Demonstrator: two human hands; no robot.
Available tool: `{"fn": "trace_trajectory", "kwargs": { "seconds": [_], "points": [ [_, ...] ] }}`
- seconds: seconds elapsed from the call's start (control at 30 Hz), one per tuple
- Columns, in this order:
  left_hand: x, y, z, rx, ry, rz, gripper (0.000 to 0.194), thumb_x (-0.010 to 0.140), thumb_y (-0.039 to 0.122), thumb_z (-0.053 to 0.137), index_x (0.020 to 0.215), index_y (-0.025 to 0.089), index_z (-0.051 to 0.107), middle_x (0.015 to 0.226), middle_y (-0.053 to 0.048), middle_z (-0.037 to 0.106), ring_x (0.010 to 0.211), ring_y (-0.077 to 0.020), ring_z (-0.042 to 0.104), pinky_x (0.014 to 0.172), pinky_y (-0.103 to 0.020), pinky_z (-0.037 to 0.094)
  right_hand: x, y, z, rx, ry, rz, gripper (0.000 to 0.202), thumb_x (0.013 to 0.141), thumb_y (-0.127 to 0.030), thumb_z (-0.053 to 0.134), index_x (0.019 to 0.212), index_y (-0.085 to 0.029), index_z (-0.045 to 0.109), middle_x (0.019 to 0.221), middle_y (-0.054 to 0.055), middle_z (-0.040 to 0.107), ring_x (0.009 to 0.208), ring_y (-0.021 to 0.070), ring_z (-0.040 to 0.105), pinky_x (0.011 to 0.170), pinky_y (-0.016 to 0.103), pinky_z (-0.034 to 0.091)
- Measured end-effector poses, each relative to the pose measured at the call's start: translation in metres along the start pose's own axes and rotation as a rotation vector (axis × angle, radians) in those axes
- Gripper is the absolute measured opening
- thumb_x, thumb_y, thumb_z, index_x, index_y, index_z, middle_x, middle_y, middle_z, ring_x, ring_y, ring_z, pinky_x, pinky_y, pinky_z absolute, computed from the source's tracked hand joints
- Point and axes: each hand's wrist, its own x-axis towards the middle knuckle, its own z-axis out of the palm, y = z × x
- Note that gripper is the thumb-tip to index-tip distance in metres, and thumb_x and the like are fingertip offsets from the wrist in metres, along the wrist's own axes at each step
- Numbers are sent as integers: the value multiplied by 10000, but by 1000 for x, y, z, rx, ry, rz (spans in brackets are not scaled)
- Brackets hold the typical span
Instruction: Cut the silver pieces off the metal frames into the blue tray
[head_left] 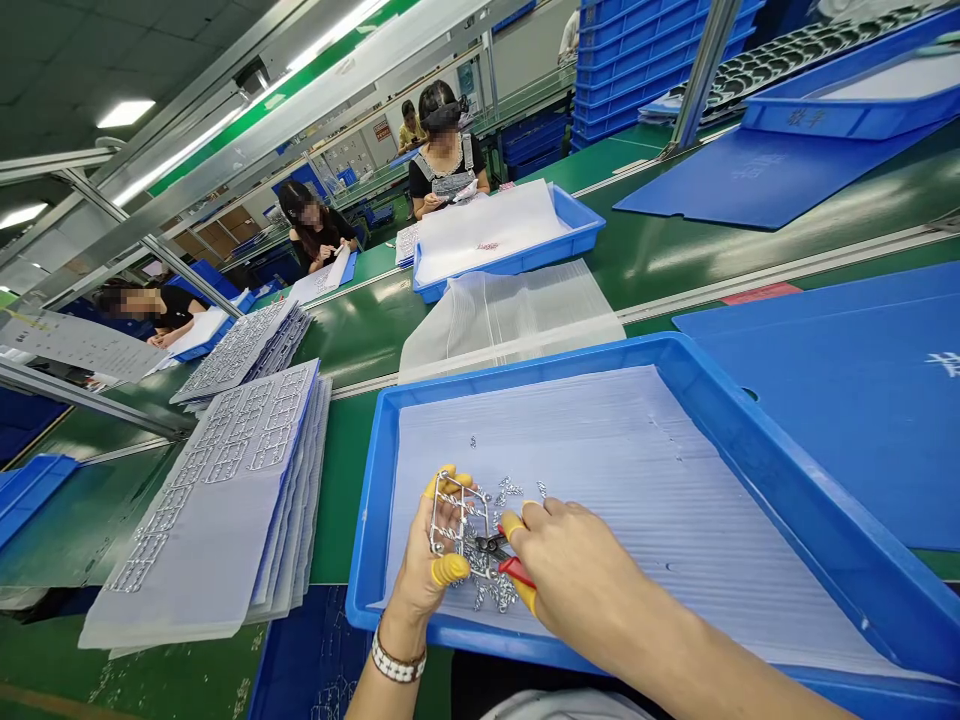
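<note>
My left hand (429, 560), with yellow finger covers, holds a shiny metallic frame of small parts (462, 508) over the tray. My right hand (559, 560), also with yellow finger covers, is closed on red-handled cutters (517, 571). The cutters' jaws are at the lower right side of the frame. Beneath both hands, a pile of small silvery pieces (495, 594) lies on the white liner (600, 460) of the blue tray (780, 450). A few more pieces lie just above the hands. The fingertips of my right hand are partly hidden.
Stacked sheets with metallic frames (217, 520) stand left of the tray. Beyond it are a translucent sheet (510, 315) and a second blue tray (585, 222). A blue board (847, 390) lies at right. Several people sit across the green bench, and a metal post (701, 80) rises at back right.
</note>
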Motion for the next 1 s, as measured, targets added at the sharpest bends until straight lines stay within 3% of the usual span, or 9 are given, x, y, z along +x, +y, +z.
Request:
{"fn": "trace_trajectory", "kwargs": {
  "seconds": [0.2, 0.43, 1.0],
  "points": [
    [0, 2, 0, 11, -12, 8, 1080, 438, 607, 835, 1372, 242, 433, 1359, -146, 505, 1292, -373, 431, 1125, -482, 274, -3, 0, 3, -14, -17, -13, 124, 763, -162, 651, 884, -138, 664, 780, 108, 684, 706, 242, 659, 592, 316, 442],
    [-3, 6, 2, -76, -52, 10, 985, 502, 611, 812, 1355, 256, 469, 1362, -124, 510, 1307, -364, 413, 1125, -475, 280, -2, 10, -3, 4, 30, 80, 164, 812, -241, 643, 943, -148, 673, 826, 104, 687, 789, 282, 654, 656, 357, 439],
    [-3, 6, 4, -89, -69, -15, 1019, 428, 621, 832, 1326, 271, 501, 1324, -112, 546, 1310, -365, 414, 1126, -465, 292, 8, 13, -2, 39, 23, 86, 173, 800, -251, 640, 937, -150, 672, 860, 114, 693, 811, 278, 655, 680, 354, 447]
  ]
}}
